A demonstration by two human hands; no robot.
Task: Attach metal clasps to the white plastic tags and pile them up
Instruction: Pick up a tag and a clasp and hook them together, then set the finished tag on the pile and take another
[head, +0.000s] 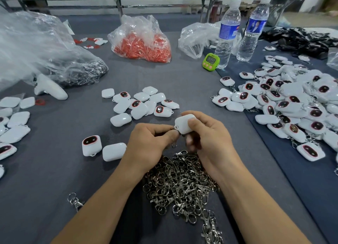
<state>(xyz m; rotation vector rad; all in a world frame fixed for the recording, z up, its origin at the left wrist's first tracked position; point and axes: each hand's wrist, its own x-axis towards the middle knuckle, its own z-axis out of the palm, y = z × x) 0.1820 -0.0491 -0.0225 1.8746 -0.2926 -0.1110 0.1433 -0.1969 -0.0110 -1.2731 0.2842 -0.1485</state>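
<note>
My right hand (210,134) grips a white plastic tag (182,123) above the middle of the table. My left hand (148,145) pinches a metal clasp (174,144) at the tag's lower left corner; the clasp's hook hangs below my fingers. A heap of loose metal clasps (182,185) lies just under both hands. Several bare white tags (140,102) lie in a group beyond my hands, and two more (91,145) sit to the left. A big pile of tags with clasps (292,104) covers the right side.
Two water bottles (226,31) and a green timer (210,61) stand at the back right. A bag of red parts (142,42) sits at the back centre, clear bags (36,48) at the left. More white tags (12,123) line the left edge. One stray clasp (75,201) lies front left.
</note>
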